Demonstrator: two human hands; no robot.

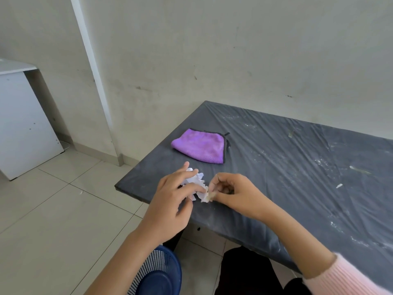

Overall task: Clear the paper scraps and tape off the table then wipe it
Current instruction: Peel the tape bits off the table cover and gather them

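A dark table (276, 167) covered in wrinkled plastic film fills the right of the head view. At its near left corner my left hand (172, 201) holds a bunch of white paper scraps (194, 179), fingers curled around them. My right hand (231, 192) pinches a small beige piece of tape (207, 196) that touches the scraps. A folded purple cloth (201, 145) lies on the table just beyond both hands. Small scraps remain further right: a strip of tape (290, 134), a pale sliver (359, 170) and a white bit (339, 185).
A blue mesh basket (158, 273) stands on the tiled floor under my left forearm, beside the table's edge. A white cabinet (23, 122) stands at the far left against the wall. White dusty smears mark the table film.
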